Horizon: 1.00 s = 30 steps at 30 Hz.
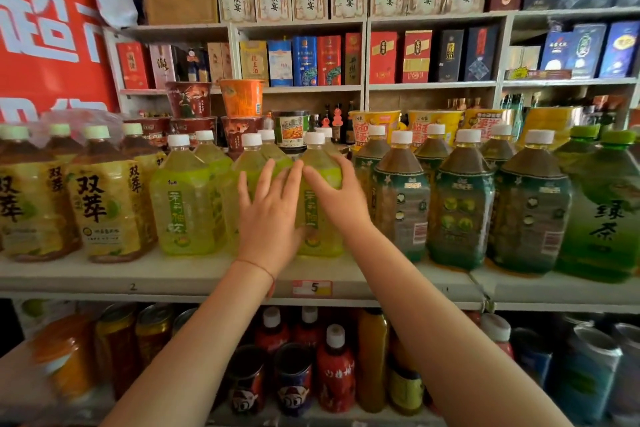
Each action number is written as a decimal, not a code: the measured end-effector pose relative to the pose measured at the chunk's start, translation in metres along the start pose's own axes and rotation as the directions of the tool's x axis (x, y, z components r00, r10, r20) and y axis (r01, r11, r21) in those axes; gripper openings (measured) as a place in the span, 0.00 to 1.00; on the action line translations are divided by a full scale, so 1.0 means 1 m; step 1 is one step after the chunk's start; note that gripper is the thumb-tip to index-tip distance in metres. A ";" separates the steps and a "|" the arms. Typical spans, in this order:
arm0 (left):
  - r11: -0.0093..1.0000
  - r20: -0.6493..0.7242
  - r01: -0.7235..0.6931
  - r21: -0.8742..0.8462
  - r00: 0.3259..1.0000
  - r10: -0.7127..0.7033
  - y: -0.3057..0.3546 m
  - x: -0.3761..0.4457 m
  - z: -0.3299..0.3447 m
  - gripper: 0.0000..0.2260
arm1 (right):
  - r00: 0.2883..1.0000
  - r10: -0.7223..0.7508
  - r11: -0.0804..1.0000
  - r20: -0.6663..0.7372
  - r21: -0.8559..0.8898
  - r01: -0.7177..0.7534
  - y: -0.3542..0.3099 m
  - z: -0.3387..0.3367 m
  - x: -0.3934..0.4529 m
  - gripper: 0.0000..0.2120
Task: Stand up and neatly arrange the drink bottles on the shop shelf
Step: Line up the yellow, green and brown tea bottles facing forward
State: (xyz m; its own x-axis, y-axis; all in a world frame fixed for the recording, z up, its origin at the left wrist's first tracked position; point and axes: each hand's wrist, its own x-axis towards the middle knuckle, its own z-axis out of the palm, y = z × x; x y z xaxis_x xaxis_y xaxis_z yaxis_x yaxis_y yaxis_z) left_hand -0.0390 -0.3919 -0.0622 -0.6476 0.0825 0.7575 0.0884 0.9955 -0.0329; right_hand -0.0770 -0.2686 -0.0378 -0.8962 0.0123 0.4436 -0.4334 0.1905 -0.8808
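Note:
A row of large drink bottles stands upright on the white shelf (173, 274). Yellow-labelled tea bottles (107, 198) are at the left, pale green bottles (183, 198) in the middle, and dark green bottles (460, 204) at the right. My right hand (337, 192) curls round the shoulder of one pale green bottle (317, 163) with a white cap. My left hand (270, 208) lies flat with straight fingers against that bottle's left side and the pale green bottle (247, 163) beside it.
Instant noodle cups (242, 97) and small bottles stand behind the drinks. Boxed liquor (304, 61) fills the upper shelves. Cans and red bottles (334, 367) crowd the shelf below. A red banner (48, 28) hangs at the left. A price tag (313, 287) marks the shelf edge.

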 end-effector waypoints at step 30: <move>0.643 -0.082 0.204 -0.738 0.919 -0.385 0.010 0.022 -0.060 0.18 | 0.881 -0.023 1.000 0.473 0.016 0.017 0.004 -0.028 -0.044 0.38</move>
State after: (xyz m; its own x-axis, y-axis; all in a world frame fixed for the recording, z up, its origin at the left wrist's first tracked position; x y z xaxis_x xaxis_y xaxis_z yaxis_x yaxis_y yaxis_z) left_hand -0.0073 -0.3833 -0.0065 -0.5672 -0.3117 0.7624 0.4837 0.6231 0.6146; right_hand -0.0364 -0.2410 -0.0564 -0.8243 -0.4583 0.3323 -0.4502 0.1747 -0.8757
